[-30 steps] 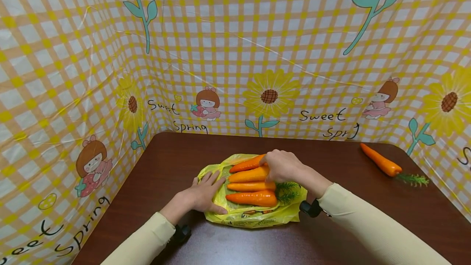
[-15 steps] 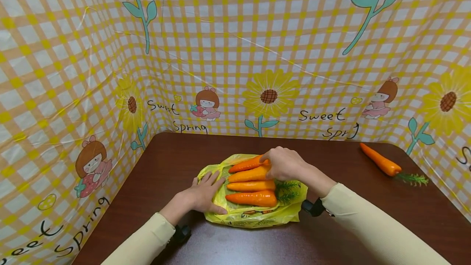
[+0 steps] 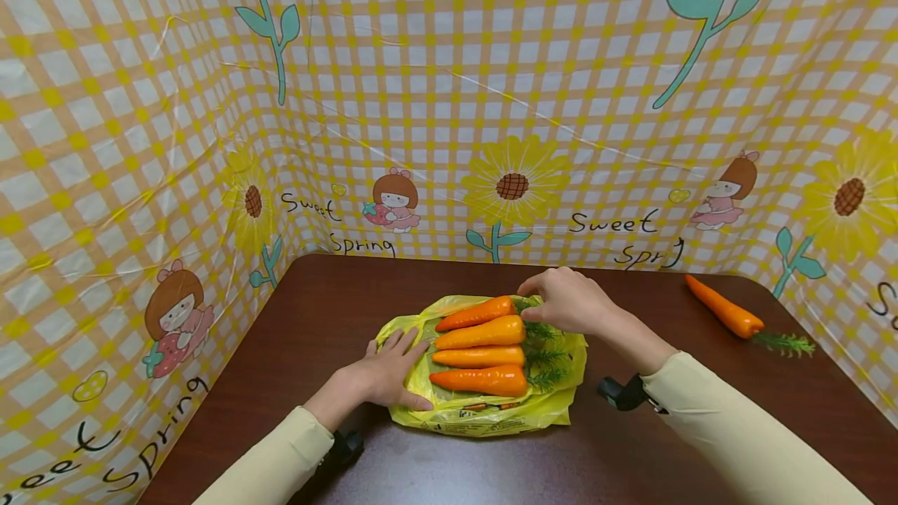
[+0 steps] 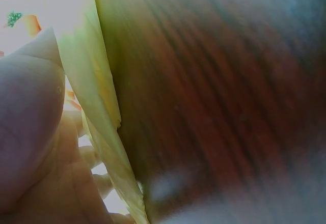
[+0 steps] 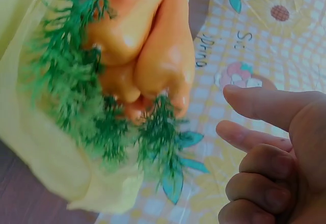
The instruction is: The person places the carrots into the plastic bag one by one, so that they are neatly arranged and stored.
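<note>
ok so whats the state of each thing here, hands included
yellow plastic bag: lying flat on the table, four carrots on top.
four carrots: side by side on the bag, tips toward the left hand, green tops right.
lone carrot: on the bare table at far right, untouched.
left hand: fingers flat, pressing the bag's left edge.
right hand: loosely curled by the carrot tops, holding nothing.

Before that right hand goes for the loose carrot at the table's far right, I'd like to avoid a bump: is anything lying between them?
Nothing visible: only bare table separates the right hand from the loose carrot.
</note>
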The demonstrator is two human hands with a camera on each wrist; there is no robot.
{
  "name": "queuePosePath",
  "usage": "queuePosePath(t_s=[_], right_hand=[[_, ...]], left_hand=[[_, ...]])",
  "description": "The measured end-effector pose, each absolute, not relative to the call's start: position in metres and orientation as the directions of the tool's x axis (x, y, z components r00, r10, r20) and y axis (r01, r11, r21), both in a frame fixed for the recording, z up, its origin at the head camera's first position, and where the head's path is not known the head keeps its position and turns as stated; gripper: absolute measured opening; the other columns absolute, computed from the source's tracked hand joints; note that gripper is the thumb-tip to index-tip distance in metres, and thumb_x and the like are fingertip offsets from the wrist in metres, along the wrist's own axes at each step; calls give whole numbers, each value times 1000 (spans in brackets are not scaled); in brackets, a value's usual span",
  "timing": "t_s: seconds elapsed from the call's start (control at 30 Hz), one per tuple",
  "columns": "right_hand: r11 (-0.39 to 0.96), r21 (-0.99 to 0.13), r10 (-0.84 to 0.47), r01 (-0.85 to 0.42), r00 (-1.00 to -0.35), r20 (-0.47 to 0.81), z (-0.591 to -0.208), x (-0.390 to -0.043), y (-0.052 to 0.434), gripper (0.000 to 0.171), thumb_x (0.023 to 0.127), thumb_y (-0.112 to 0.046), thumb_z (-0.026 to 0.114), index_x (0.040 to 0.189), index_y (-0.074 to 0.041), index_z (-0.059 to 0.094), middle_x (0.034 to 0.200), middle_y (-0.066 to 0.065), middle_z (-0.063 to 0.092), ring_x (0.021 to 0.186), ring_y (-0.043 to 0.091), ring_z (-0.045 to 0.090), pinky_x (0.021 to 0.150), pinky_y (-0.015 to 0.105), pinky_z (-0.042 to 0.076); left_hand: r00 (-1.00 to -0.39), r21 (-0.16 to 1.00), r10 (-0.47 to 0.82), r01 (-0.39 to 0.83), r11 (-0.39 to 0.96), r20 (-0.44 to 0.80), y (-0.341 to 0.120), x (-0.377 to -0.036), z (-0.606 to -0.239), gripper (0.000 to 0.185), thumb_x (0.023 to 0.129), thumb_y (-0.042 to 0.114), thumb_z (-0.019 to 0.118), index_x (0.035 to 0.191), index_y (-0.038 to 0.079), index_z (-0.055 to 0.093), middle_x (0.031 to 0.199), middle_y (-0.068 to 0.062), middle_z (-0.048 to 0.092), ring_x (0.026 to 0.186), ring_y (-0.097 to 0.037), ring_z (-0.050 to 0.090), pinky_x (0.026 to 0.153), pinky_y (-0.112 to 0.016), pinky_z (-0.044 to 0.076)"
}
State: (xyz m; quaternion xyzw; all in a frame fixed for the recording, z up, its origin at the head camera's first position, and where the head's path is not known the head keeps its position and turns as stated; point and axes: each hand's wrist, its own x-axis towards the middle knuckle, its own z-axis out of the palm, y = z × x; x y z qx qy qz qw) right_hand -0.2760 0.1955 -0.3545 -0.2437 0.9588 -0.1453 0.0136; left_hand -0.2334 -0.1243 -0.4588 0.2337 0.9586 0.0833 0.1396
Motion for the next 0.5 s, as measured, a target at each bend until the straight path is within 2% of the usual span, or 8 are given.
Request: queuePosePath(t_s=[0.1,0.2,0.27,0.5], right_hand=[[848,-294,-446,-441,-894,55,-351,-276,204,38,90,-27,76,124,-10,72,81,1,69,54,12,49,52,29,34],[851,-309,-425,-424,-903,66,-348,-276,212,37,91,-28,75,124,-10,72,61,1,54,50,14,42,48,28,29],[851,-319,-415,-417,-906,76,-348,-276,218,38,92,-29,74,123,-9,72,55,1,45,47,15,37,47,27,26],[860,-354,-355,-367,-929,103,-345,-275,240,37,92,-27,73,123,-6,72,54,-1,41,46,15,38,48,28,30]], left_hand=[[-853,220,471,426,877,-226,-124,-234,-459,104,84,69,67,162,18,23,170,-12,8,156,-37,10,117,-68,17],[-853,220,470,426,878,-226,-124,-234,-459,103,84,69,68,162,18,23,170,-12,8,156,-37,10,117,-68,17],[-853,220,469,424,878,-228,-124,-234,-459,103,84,68,68,163,19,23,170,-12,8,156,-37,10,117,-68,17],[-853,225,471,424,877,-226,-124,-233,-459,103,84,68,68,163,19,23,170,-12,8,156,-37,10,117,-69,17]])
